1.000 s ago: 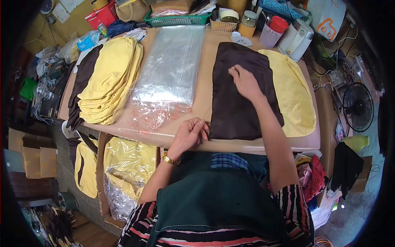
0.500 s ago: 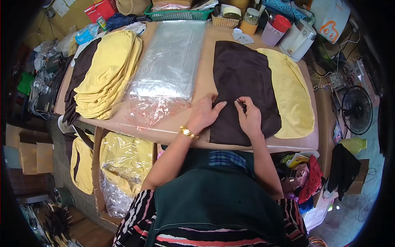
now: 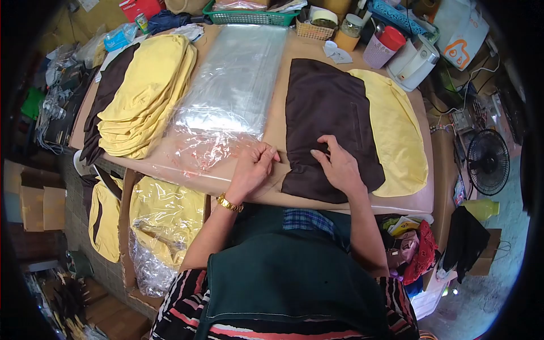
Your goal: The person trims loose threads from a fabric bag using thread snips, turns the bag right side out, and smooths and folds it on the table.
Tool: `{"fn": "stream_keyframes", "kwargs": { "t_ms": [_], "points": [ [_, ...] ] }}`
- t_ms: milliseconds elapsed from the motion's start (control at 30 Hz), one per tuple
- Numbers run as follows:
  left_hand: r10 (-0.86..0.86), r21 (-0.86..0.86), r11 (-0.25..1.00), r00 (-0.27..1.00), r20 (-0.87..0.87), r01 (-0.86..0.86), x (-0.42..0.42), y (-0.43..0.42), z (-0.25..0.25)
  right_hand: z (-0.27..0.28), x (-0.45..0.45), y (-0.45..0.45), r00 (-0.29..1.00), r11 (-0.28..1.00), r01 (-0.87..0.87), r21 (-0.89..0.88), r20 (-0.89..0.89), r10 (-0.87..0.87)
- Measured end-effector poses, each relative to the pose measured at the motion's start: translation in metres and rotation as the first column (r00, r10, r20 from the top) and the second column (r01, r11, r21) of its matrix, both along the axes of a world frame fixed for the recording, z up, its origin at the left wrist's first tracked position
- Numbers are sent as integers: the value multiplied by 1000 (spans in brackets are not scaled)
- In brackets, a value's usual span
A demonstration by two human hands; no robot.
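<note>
A dark brown cloth piece (image 3: 326, 107) with a slit-like seam lies over a yellow cloth piece (image 3: 399, 136) on the tan table (image 3: 221, 184). Over the lower part of the brown cloth is my right hand (image 3: 340, 164), thumb and forefinger apart, nothing seen between them. Just left of that cloth's edge, my left hand (image 3: 255, 167) is closed in a pinch; whatever it grips is too small to make out. A gold bracelet circles my left wrist. Clear plastic bags (image 3: 235, 79) lie flat left of centre, beside a stack of yellow pieces (image 3: 147, 93).
Along the back stand a green basket (image 3: 252, 17), a wicker basket (image 3: 313, 29), a pink cup (image 3: 377, 52) and a white appliance (image 3: 415, 62). A black fan (image 3: 488, 161) is at the right. Below the table's left front sits a box with plastic-wrapped yellow cloth (image 3: 170, 209).
My right hand came down from the upper brown cloth, and its fingers spread. My left hand reached onto the cloth edge, then drew back left, pinched. The view shifted slightly.
</note>
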State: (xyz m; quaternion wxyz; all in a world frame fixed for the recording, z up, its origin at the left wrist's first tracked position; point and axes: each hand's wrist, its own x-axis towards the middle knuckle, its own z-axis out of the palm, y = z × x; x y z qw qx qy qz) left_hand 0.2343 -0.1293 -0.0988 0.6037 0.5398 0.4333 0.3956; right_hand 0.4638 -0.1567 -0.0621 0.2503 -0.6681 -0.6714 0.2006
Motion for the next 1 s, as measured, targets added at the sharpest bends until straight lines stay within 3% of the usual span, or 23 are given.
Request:
{"fn": "stream_keyframes", "kwargs": {
  "t_ms": [133, 333, 633, 767, 800, 867, 900, 933, 967, 1000],
  "points": [
    [24, 60, 998, 1000, -1, -24, 3, -2, -4, 21, -17, 0, 996, 984, -59, 167, 80, 47],
    [15, 68, 997, 999, 48, -19, 4, -3, -9, 46, -50, 5, 927, 885, -310, 346, 317, 201],
    [15, 85, 996, 998, 66, -21, 5, -3, -13, 39, -62, 24, 821, 856, -437, 275, 510, 255],
    [-2, 39, 999, 993, 119, -2, 1, -2, -12, 30, -63, 29, 802, 862, -450, 233, 529, 276],
    [-1, 39, 999, 993, 121, -4, 1, -3, -10, 29, -61, 30, 860, 886, -393, 245, 440, 260],
    [167, 192, 969, 985, -51, -154, 3, -5, -7, 22, -54, 34, 905, 908, -338, 248, 350, 242],
    [171, 193, 968, 984, -47, -159, 1, -5, 2, 15, -48, 40, 945, 926, -236, 293, 290, 149],
    [50, 218, 976, 948, -313, 20, -3, -5, 14, 7, -41, 46, 973, 935, -128, 331, 225, 53],
    [-64, 192, 960, 827, -558, 204, -5, -5, 19, -5, -31, 53, 972, 936, -126, 329, 228, 51],
    [-166, 132, 960, 884, -436, 245, -6, -4, 16, -19, -19, 59, 969, 942, -50, 333, 245, -36]
  ]
}}
